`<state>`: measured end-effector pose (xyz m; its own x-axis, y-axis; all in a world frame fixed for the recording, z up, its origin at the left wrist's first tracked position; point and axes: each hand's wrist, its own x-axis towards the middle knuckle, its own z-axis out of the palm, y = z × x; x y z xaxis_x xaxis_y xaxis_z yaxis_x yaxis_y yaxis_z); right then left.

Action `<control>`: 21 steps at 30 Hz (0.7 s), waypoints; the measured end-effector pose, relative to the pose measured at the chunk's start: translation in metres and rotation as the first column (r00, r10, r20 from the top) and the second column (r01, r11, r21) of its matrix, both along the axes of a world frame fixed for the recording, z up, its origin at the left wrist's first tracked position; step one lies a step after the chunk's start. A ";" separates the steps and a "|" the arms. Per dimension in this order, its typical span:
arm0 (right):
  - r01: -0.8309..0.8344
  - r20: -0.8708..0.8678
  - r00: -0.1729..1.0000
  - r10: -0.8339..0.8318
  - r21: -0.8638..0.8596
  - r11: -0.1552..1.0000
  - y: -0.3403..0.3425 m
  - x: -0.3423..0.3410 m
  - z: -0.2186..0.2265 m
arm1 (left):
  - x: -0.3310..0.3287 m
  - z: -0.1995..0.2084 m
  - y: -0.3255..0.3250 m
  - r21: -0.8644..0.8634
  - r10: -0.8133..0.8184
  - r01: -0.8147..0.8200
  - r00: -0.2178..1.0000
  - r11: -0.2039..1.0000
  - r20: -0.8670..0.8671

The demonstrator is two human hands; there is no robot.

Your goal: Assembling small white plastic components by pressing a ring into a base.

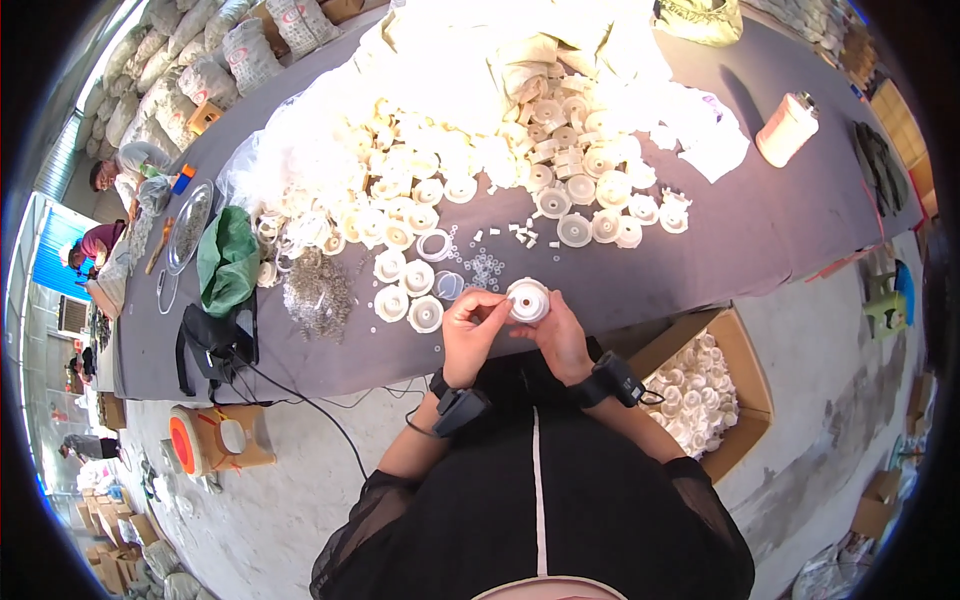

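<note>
My right hand (565, 345) is closed around a round white plastic part (528, 300) at the table's near edge. The part has a stepped rim and a small dark centre. My left hand (472, 332) is pinched at the part's left edge; anything between its fingertips is too small to make out. Just left of my hands stand several white round cups (425, 314) and clear flat rings (449, 286). Small translucent rings (485, 270) and short white tubes (524, 235) lie beyond. Farther left is a heap of thin metal springs (318, 295).
A cardboard box (752, 375) of white parts stands below the table at right. Larger piles of white parts (610, 190) cover the far side. Left are a green bag (228, 262) and black pouch (212, 335) with cables. A pink bottle (787, 130) stands far right. People sit far left.
</note>
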<state>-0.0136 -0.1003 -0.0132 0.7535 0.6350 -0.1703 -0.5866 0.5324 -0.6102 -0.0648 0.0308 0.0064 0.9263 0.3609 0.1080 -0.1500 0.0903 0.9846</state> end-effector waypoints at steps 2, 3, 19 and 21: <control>0.010 0.006 1.000 -0.010 0.004 1.000 0.002 -0.004 0.000 | -0.002 0.004 -0.002 0.080 0.046 -0.045 0.999 0.996 -0.012; 0.007 0.006 1.000 -0.007 0.003 1.000 0.003 -0.007 0.003 | -0.001 0.000 -0.002 0.080 0.048 -0.047 0.999 0.996 -0.012; 0.055 0.069 0.997 -0.040 -0.231 0.971 -0.003 -0.013 0.000 | -0.006 0.004 -0.026 -0.472 -0.083 0.018 0.990 0.881 -0.115; 0.007 0.020 1.000 -0.001 -0.271 0.963 -0.002 -0.014 0.001 | -0.006 0.008 -0.027 -0.492 -0.116 0.032 0.983 0.870 -0.141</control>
